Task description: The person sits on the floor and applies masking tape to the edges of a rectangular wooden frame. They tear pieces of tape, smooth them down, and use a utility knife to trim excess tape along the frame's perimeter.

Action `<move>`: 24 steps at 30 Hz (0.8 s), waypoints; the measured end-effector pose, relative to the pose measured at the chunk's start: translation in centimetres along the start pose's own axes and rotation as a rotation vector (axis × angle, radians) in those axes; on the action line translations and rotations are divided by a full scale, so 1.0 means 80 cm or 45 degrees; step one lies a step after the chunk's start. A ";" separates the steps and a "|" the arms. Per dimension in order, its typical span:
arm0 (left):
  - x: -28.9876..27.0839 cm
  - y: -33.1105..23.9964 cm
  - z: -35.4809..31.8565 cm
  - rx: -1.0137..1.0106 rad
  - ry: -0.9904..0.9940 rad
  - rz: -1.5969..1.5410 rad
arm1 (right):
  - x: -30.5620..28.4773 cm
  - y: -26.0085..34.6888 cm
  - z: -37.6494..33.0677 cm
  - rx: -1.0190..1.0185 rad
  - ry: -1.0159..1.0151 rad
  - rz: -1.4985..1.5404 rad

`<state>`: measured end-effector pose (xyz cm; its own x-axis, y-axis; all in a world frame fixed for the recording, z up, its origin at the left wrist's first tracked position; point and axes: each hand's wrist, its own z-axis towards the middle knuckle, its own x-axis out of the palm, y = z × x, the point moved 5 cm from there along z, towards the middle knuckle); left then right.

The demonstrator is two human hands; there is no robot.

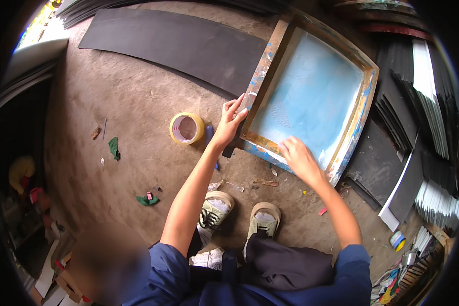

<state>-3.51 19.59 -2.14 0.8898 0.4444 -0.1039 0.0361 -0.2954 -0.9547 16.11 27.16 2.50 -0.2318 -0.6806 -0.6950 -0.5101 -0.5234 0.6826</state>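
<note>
A wooden screen-printing frame (260,76) with paint-stained edges leans in front of me, tilted to the right. Blue mesh (316,86) fills it, with faint lettering at the lower left. My left hand (230,122) grips the frame's left side near its lower corner, thumb on the wood. Over the lower edge of the mesh is my right hand (299,159), its fingers drawn together and slightly blurred. Whether it holds anything small is hidden. A narrow black strip (230,149) shows just below my left hand.
A long black sheet (173,46) lies on the floor at the far left, reaching the frame. A yellow tape roll (175,131) sits left of my left hand. Stacks of black and white sheets (423,102) line the right. Green scraps (114,148) lie left; another person sits lower left.
</note>
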 end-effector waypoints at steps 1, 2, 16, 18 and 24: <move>0.000 -0.001 0.000 0.001 0.000 -0.043 | 0.001 0.000 -0.017 0.066 0.014 -0.024; 0.002 -0.003 0.000 0.010 0.003 -0.081 | 0.002 0.007 -0.027 0.022 -0.066 -0.110; 0.002 0.001 0.010 0.037 -0.018 -0.062 | 0.069 0.096 0.045 -0.272 -0.381 -0.138; 0.001 0.002 0.010 0.079 -0.019 -0.077 | 0.070 0.094 0.051 -0.266 -0.345 -0.132; 0.000 0.004 0.010 0.145 -0.036 0.081 | 0.070 0.074 0.043 -0.218 -0.314 -0.089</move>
<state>-3.86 20.20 -2.65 0.8756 0.4517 -0.1712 -0.0730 -0.2266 -0.9713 8.96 22.02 1.89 -0.4059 -0.5055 -0.7614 -0.3901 -0.6575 0.6446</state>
